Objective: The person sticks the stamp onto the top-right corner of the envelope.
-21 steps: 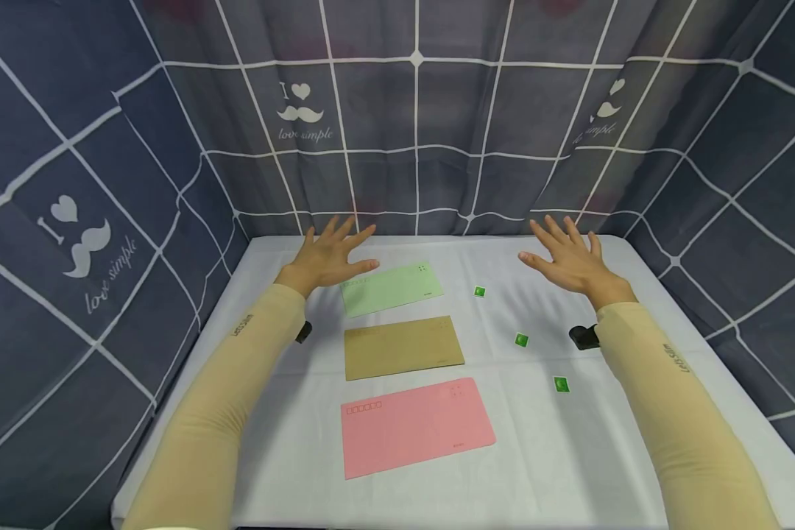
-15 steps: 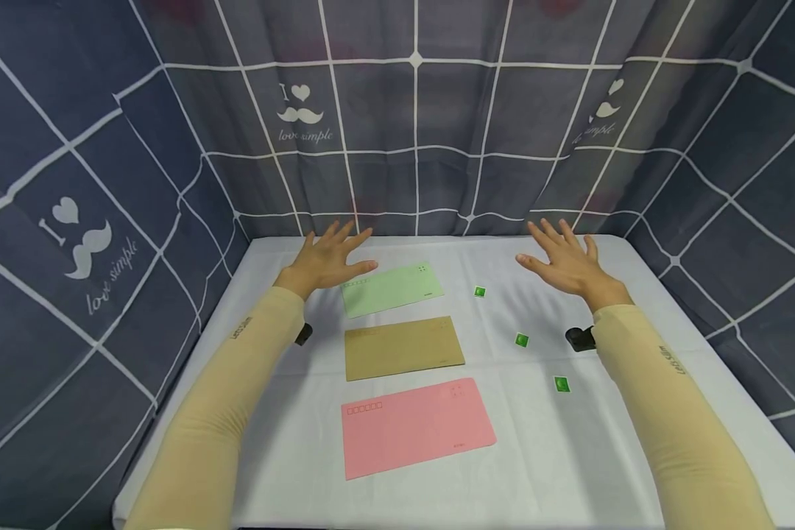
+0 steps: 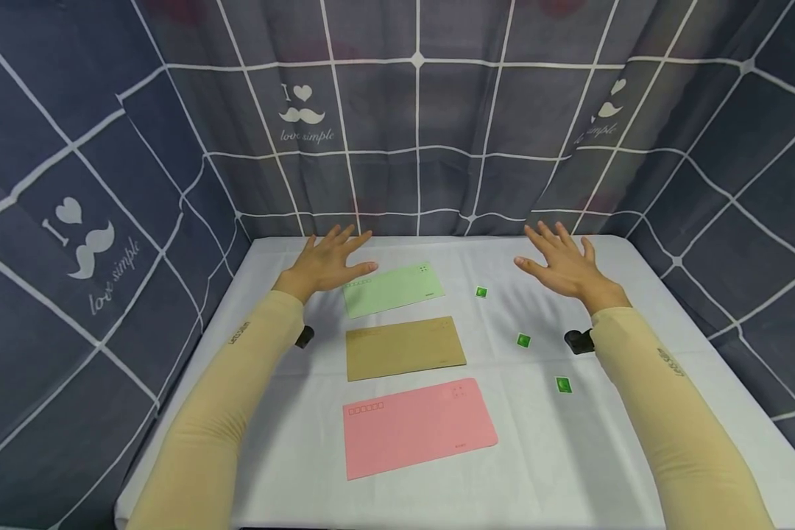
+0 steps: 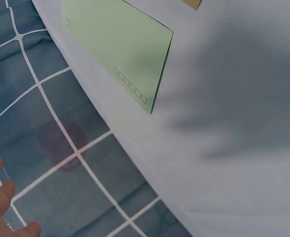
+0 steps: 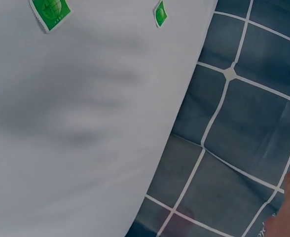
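Both my grips are released, fingers spread: left hand (image 3: 321,265) at 10 o'clock, right hand (image 3: 567,268) at 2, drifted slightly inward. Unmoved: green envelope (image 3: 397,289) at 11, brown envelope (image 3: 406,349) central, pink envelope (image 3: 419,429) at 6, green stamps (image 3: 523,341) from 1 to 4; handling seems unstarted.

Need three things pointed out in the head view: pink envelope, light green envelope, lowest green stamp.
Pink envelope (image 3: 420,429): head view, middle of its upward face.
Light green envelope (image 3: 395,291): head view, middle of its upward face.
Lowest green stamp (image 3: 564,385): head view, center of its green print.
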Demonstrator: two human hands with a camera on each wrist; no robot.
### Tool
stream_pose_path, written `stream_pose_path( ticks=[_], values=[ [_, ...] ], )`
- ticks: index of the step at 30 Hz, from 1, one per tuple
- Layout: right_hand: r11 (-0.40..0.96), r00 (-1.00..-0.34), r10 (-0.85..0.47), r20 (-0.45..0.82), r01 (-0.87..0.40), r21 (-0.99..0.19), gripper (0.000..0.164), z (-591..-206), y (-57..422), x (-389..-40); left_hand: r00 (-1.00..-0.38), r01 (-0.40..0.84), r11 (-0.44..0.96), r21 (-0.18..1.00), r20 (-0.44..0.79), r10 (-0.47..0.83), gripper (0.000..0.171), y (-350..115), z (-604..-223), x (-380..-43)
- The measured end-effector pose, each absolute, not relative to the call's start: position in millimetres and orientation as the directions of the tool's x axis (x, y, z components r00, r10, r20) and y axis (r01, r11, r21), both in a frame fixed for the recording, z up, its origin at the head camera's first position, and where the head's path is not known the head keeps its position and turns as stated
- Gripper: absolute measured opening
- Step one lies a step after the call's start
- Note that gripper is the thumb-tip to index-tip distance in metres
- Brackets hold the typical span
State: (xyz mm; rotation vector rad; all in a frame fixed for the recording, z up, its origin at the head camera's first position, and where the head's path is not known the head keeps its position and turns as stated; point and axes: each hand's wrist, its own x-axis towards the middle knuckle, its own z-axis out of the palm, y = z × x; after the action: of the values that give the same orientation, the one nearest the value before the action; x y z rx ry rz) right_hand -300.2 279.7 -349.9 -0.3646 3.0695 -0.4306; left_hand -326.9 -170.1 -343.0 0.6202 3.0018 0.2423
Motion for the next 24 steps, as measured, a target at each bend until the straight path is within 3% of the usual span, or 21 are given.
stream_pose_path(
  ticks=[24],
  values=[
    [0.933,-0.968,-0.251,-0.005,-0.240,-0.269,0.084,-362.1,281.2,-296.3,-0.895,0.438,0.881,0.178,-0.009,0.446,0.079,-167.3,-347.8,-307.2]
  ],
)
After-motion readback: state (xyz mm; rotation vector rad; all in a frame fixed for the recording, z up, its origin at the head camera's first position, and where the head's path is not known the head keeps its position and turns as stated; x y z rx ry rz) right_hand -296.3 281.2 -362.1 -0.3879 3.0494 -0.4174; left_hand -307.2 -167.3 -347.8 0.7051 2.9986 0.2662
